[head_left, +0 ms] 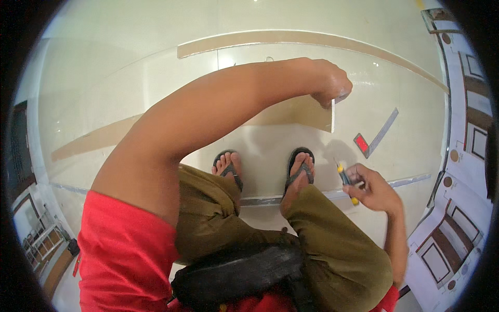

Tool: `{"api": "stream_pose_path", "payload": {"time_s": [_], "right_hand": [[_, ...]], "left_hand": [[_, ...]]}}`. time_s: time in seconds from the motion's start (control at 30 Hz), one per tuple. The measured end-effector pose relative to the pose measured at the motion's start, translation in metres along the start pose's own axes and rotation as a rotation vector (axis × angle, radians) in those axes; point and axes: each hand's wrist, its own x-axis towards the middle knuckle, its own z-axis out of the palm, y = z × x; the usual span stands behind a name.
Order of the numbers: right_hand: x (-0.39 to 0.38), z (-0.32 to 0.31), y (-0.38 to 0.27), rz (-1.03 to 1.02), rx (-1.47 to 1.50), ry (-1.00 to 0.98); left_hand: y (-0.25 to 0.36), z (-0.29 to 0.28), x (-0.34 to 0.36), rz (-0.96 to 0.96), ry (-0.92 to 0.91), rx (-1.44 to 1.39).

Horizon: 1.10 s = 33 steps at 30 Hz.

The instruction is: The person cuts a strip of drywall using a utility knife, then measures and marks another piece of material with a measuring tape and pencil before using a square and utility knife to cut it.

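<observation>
My left arm reaches across the view. At its end, my left hand (pixel 331 82) is closed on the upper corner of a long flat brown board (pixel 299 113). The board stretches away to the left behind my forearm, and its pale cut end faces right. Lower on the right, my right hand (pixel 371 188) grips a slim hand tool (pixel 345 178) with a yellow-and-dark handle. Its thin metal tip points up toward the board's end, apart from it. My fingers cover part of the handle, so its exact kind is unclear.
A try square with a red stock (pixel 361 142) and metal blade lies on the pale floor, right of the board. Beyond, a long brown strip (pixel 291 37) curves across. A grey strip (pixel 260 200) runs by my sandalled feet (pixel 299 169). Patterned sheets (pixel 452 239) stand at right.
</observation>
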Motion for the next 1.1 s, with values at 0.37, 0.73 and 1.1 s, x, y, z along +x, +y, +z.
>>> {"api": "stream_pose_path", "payload": {"time_s": [0.37, 0.73, 1.1], "right_hand": [[0.024, 0.034, -0.102, -0.133, -0.709, -0.219], [-0.015, -0.023, -0.118, 0.026, -0.635, -0.12], [-0.02, 0.071, 0.062, 0.059, 0.587, 0.314]], "left_hand": [[0.01, 0.0, 0.008, 0.165, -0.006, 0.084], [0.019, 0.01, 0.018, 0.262, 0.174, 0.089], [0.087, 0.015, 0.089, 0.342, 0.207, 0.149]]}}
